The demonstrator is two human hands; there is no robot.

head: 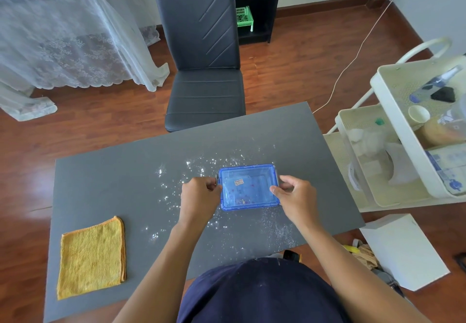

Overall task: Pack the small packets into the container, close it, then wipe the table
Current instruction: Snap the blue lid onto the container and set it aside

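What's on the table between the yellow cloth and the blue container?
In the head view, only scattered white powder on the grey table between the yellow cloth and the blue container; the left hand grips the container's near end.

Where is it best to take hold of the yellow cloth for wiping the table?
Probably the left hand, which is nearer, should come from above and place its grip on the right edge of the yellow cloth. It lies flat and folded on the grey table, and that edge faces the white powder.
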